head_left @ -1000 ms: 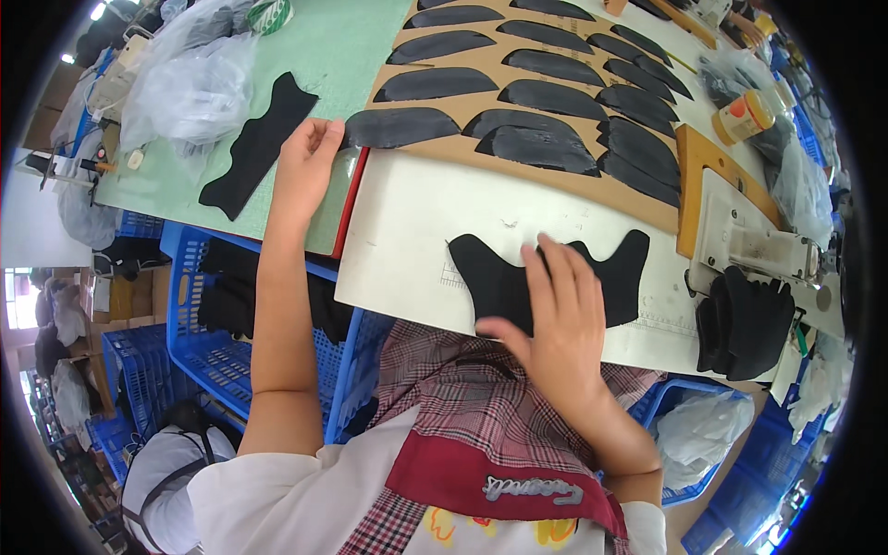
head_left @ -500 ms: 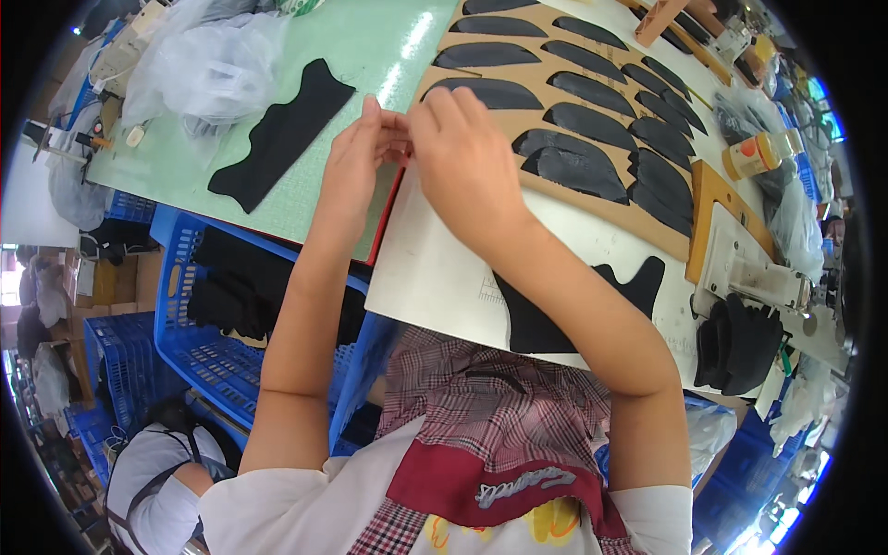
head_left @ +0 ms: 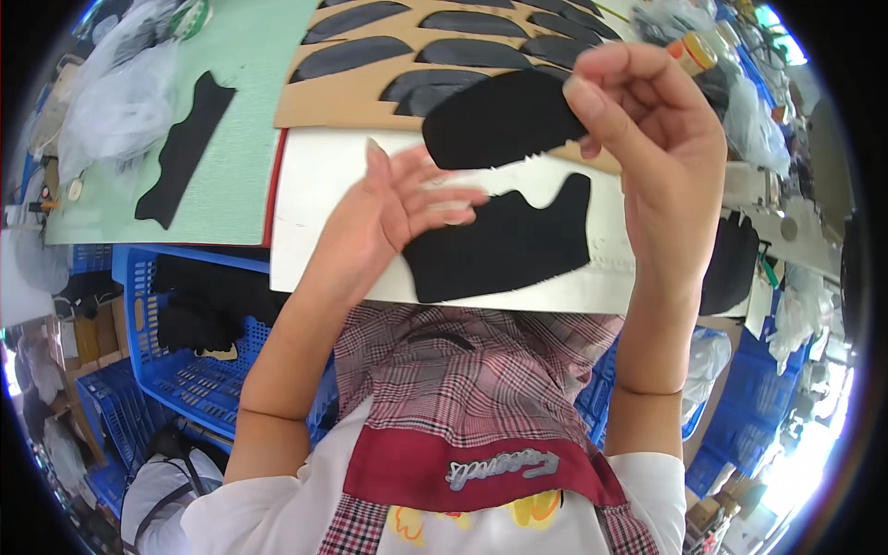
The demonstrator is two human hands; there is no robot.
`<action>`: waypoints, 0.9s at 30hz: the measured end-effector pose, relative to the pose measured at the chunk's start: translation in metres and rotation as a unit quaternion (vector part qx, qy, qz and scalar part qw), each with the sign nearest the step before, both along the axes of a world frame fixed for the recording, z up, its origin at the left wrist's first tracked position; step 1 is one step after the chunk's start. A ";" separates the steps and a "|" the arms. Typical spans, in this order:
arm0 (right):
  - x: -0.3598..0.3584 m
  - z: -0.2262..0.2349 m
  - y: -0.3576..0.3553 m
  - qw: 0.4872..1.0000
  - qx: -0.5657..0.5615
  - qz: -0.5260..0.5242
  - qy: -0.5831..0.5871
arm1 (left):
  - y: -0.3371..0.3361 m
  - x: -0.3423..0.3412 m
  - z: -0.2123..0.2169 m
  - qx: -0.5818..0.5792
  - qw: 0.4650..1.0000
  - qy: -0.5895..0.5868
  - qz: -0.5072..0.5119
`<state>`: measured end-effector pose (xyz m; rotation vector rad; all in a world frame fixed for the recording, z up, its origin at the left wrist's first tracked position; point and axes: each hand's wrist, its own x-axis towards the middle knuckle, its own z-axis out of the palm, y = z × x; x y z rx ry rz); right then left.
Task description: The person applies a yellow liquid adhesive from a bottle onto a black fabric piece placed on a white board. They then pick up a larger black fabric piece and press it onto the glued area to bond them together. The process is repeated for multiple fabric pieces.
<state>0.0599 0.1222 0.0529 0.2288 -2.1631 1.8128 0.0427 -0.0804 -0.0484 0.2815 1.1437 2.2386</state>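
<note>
Right hand point(head_left: 661, 157), upper right of frame: fingers clamped on a black oval piece point(head_left: 504, 118), held raised above the worktop. Left hand point(head_left: 393, 208), centre: fingers spread apart, palm open just below that piece, gripping nothing. A larger black cut piece point(head_left: 504, 245) lies flat on the white board point(head_left: 314, 213), centre frame

Shaped piece point(head_left: 504, 245) on white board point(head_left: 314, 213), cardboard sheet point(head_left: 305, 102) behind, crate point(head_left: 176, 370) left below.
</note>
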 end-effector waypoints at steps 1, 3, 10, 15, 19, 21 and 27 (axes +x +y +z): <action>0.010 -0.003 0.009 1.000 -0.001 -0.011 -0.007 | 0.009 0.009 0.006 -0.023 0.999 -0.020 -0.022; 0.030 -0.014 0.023 0.999 -0.004 -0.034 -0.020 | 0.019 0.024 0.010 -0.063 0.997 -0.026 -0.038; 0.075 -0.036 0.047 0.993 -0.056 -0.088 -0.058 | 0.023 0.049 -0.002 -0.230 0.969 0.064 0.061; 0.086 -0.047 0.048 0.994 -0.022 -0.094 -0.054 | 0.013 0.061 -0.001 -0.243 0.955 0.125 0.119; 0.087 -0.054 0.043 0.994 0.029 -0.098 -0.029 | 0.004 0.068 0.002 -0.266 0.944 0.143 0.131; 0.086 -0.053 0.040 0.992 0.058 -0.107 -0.027 | 0.002 0.069 0.004 -0.275 0.939 0.148 0.146; 0.089 -0.060 0.043 0.988 0.102 -0.094 -0.073 | -0.001 0.071 0.006 -0.287 0.934 0.125 0.171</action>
